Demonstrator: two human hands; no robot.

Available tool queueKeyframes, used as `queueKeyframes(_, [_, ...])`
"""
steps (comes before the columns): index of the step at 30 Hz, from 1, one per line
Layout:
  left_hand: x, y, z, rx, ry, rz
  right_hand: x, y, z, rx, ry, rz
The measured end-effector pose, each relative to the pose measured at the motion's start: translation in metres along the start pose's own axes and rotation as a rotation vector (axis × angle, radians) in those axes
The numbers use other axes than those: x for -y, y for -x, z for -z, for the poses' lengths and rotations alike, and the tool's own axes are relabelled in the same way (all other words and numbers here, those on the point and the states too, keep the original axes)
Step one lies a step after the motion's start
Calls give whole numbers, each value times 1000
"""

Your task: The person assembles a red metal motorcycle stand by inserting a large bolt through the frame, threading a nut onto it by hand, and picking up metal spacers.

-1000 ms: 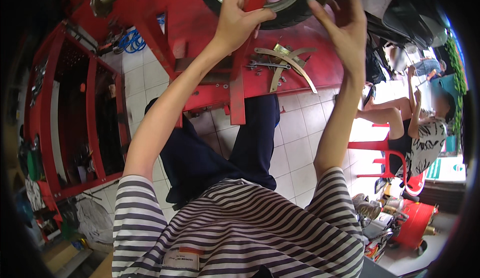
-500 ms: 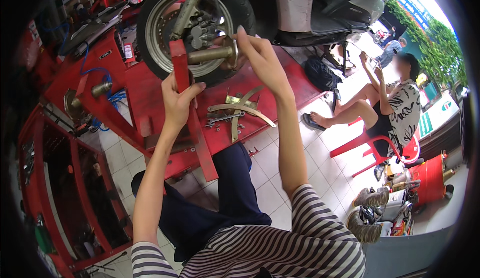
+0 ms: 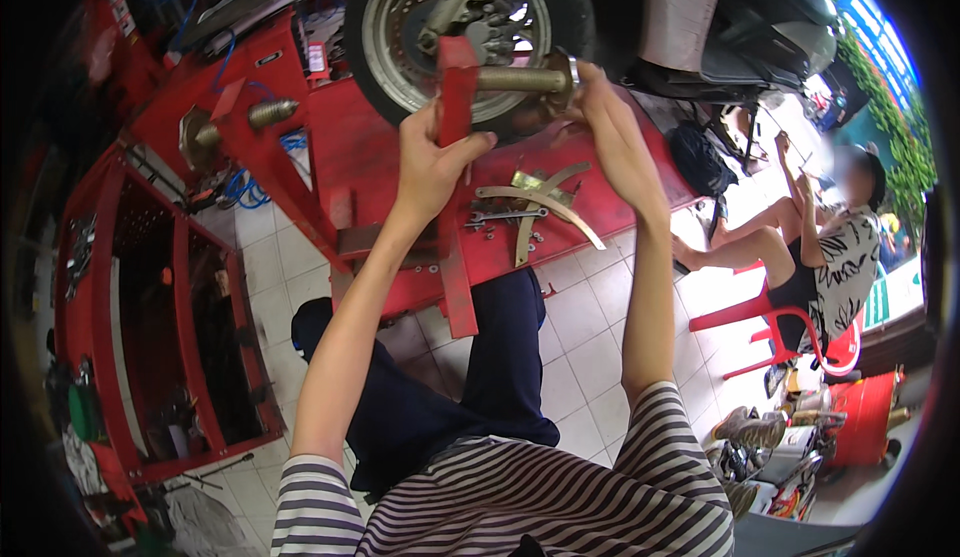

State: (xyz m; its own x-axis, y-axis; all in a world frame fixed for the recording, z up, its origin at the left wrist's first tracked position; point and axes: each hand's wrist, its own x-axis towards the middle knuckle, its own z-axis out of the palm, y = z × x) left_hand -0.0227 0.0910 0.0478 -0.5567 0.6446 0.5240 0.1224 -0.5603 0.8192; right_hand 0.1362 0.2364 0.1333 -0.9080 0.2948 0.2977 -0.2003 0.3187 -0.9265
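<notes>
My left hand (image 3: 432, 162) is closed around a red metal upright (image 3: 458, 107) of a clamp on the red lift platform, thumb across its near face. From the upright's top, a thick brass-coloured clamp screw (image 3: 520, 79) extends right, with a round plate at its outer end. My right hand (image 3: 615, 142) is at that plate, fingers bent around its edge, slightly blurred and partly hidden. Just behind stands a scooter's front wheel (image 3: 375, 42). Below the hands, curved metal strips (image 3: 545, 202), a wrench (image 3: 508, 215) and several small nuts lie on the platform (image 3: 630, 172).
A second red upright with a screw (image 3: 272, 113) stands at left. Beyond it are a red open-framed cabinet (image 3: 150, 327) and a blue hose (image 3: 245, 189). On the right, a person sits on a red plastic chair (image 3: 740, 307), near shoes (image 3: 750, 427) and a red drum (image 3: 862, 417).
The view has shifted, so the scene sits farther right. My right hand's fingers, stretched upward before, now bend around the plate. My left hand keeps its hold on the upright.
</notes>
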Motion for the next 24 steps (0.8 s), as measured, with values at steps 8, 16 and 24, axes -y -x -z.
queueKeyframes(8, [0,-2,1,-11,-40,-58,7,-5,-11,-82,230,-7])
queueKeyframes(16, [5,-4,3,6,-87,-99,-13,-8,-24,-175,158,495])
queueKeyframes(24, [7,-5,4,15,-77,-89,-7,-8,-27,-222,113,538])
